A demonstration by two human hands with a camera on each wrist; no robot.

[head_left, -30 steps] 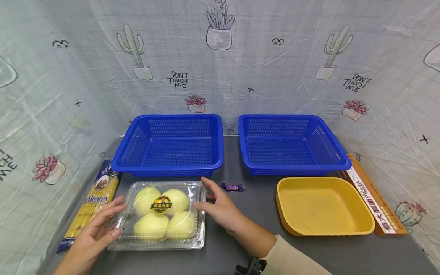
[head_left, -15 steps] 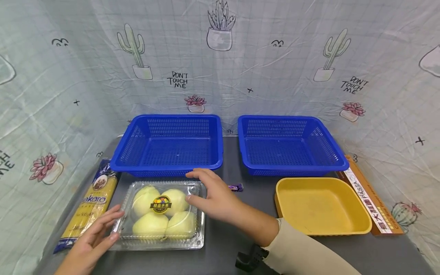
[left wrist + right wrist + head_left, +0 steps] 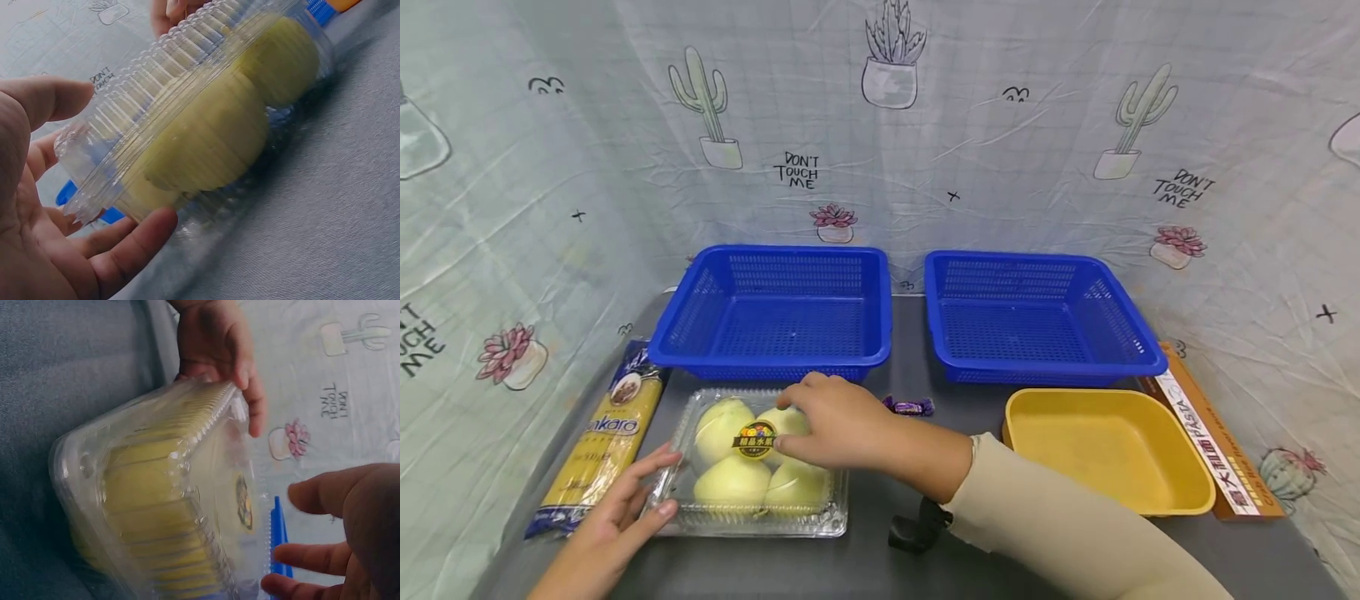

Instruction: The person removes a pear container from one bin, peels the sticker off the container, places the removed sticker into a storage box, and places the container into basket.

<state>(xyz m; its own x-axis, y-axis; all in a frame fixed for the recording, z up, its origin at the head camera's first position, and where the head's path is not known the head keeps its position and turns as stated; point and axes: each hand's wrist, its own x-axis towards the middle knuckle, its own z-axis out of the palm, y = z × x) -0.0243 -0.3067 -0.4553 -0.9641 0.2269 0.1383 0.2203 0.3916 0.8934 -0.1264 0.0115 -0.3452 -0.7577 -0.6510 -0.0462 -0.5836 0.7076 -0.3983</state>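
Observation:
In the head view, a clear plastic fruit box (image 3: 760,521) holds several pale yellow-green fruits (image 3: 732,482) and bears a black label (image 3: 755,439). My left hand (image 3: 613,521) rests at its left side with fingers spread. The left wrist view shows those fingers (image 3: 134,253) touching the box's side and rim, the thumb apart from it. Above the right part of the lid hovers my right hand (image 3: 838,425), fingers loosely bent. Seen from the right wrist, a gap separates its fingertips (image 3: 297,497) from the lid.
Two blue baskets (image 3: 767,360) (image 3: 1045,367) stand at the back. A yellow tray (image 3: 1105,467) sits at right, beside an orange-and-white pasta box (image 3: 1213,446). Left lies a pasta packet (image 3: 602,446). Between box and tray is a purple-wrapped candy (image 3: 910,407).
My right hand has moved left from the box's right edge to above its lid, its forearm reaching further across. The left hand stays at the left side, and the box has barely moved.

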